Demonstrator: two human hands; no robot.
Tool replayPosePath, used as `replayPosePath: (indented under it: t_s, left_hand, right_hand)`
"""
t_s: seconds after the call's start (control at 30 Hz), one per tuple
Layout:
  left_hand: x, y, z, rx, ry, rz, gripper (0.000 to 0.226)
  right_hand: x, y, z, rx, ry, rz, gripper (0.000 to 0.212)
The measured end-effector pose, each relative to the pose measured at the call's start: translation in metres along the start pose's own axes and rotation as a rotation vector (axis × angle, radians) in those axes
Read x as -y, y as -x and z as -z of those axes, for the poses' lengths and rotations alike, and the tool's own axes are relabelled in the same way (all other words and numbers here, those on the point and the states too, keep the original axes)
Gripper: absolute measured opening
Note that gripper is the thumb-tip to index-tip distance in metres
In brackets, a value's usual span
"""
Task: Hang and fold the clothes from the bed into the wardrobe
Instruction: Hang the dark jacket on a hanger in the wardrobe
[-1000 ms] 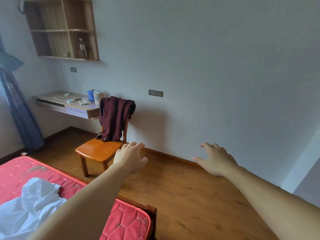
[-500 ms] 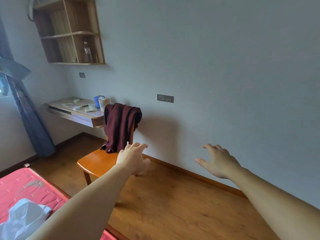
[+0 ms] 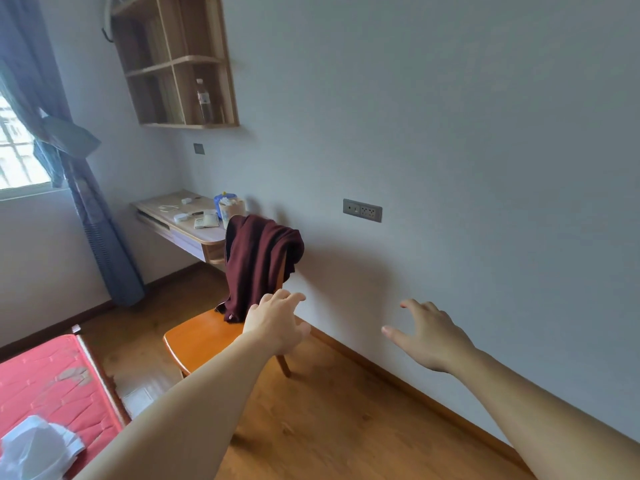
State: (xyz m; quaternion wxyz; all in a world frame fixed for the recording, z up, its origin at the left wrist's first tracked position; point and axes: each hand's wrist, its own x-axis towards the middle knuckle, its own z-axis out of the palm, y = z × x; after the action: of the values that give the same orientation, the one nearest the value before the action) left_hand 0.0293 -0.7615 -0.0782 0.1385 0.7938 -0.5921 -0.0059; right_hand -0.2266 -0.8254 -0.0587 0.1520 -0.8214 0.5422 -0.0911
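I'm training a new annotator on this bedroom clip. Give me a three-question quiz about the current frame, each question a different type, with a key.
1. True or false: the left hand grips the maroon garment.
2. Multiple choice: the maroon garment hangs over A) the bed, B) the wooden chair, C) the desk.
3. Fill in: the white clothing lies on the ___ mattress.

Key: 1 false, both it and the right hand are empty, fingers spread. 2 B. 3 red.

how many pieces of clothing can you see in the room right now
2: a maroon garment draped over the chair back by the wall, and a white garment on the bed, partly cut off; others may be out of view.
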Motion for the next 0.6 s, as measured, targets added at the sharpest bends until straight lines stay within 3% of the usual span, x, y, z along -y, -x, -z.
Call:
replayPosePath:
  t_s: [0.37, 0.6]
  left_hand:
    - [0.045, -0.208, -0.067, -0.025, 0.107, 0.163, 0.058]
    - [0.094, -0.320, -0.064, -0.039, 0.091, 0.266, 0.058]
  right_hand:
    - [-0.020, -0.248, -0.004, 0.129, 0.232, 0.135, 0.071]
    - [0.014, -0.390, -0.001, 0.134, 0.203, 0.266, 0.068]
